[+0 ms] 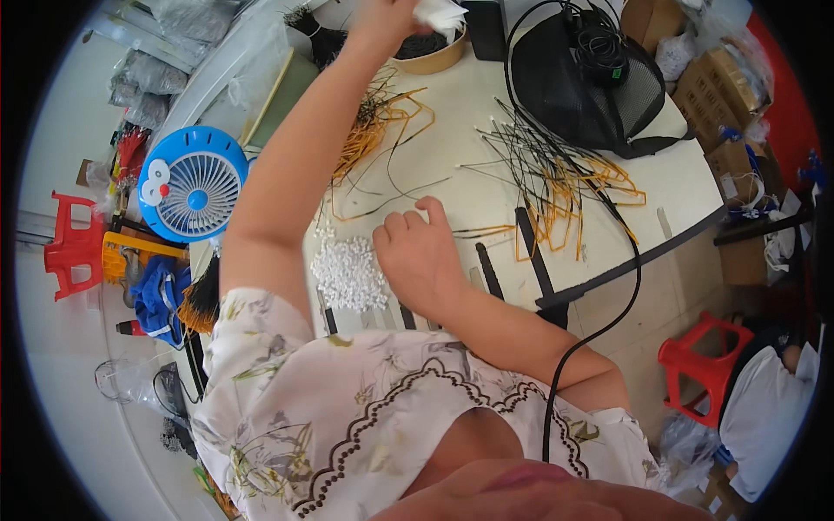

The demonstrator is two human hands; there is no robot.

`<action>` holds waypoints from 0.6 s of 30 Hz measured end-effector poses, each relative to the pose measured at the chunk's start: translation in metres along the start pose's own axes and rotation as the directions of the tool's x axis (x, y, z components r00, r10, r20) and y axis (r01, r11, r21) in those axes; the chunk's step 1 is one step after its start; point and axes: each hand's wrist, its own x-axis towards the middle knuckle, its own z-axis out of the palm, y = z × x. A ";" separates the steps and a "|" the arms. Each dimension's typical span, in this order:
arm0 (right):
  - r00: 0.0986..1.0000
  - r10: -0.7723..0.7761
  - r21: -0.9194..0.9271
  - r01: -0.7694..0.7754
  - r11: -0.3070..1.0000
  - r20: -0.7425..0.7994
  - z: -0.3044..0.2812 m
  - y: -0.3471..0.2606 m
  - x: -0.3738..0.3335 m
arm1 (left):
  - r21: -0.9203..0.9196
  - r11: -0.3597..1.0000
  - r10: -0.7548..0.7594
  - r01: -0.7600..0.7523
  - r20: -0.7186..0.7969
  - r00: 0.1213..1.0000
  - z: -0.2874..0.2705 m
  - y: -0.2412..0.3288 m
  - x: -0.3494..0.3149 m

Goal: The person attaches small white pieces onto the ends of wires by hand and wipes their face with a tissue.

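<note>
My left arm stretches across the table to its far side, where my left hand (pixel 387 19) is cut off by the picture's upper edge. It is beside a crumpled white sheet or bag (pixel 443 17) over a tan bowl (pixel 434 62) with dark contents; its fingers are hidden. My right hand (pixel 420 260) rests near me with curled fingers, just right of a pile of small white plastic pieces (pixel 347 273). Black-and-orange wires (pixel 486 231) run out from this hand's right side. Whether its fingers grip them is hidden.
Bundles of black-and-orange wires lie at the left (pixel 369 130) and right (pixel 565 191) of the table. A black mesh bag (pixel 582 87) stands far right, with a black cable (pixel 638 260) trailing toward me. A blue fan (pixel 195 184) is at the left. Red stools (pixel 704 369) flank the table.
</note>
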 end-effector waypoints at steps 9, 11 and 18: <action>0.996 0.048 -0.035 -0.045 0.998 0.080 0.009 -0.004 0.004 | -0.272 0.930 0.109 0.246 0.846 0.522 0.024 0.103 -0.322; 0.993 0.003 -0.043 -0.009 0.999 -0.119 0.009 0.005 0.001 | -0.398 0.855 0.217 0.333 0.857 0.467 0.043 0.117 -0.344; 0.975 0.011 -0.088 -0.032 0.996 -0.222 0.017 0.019 0.004 | -0.879 0.406 0.485 0.250 0.439 0.756 0.057 0.171 -0.367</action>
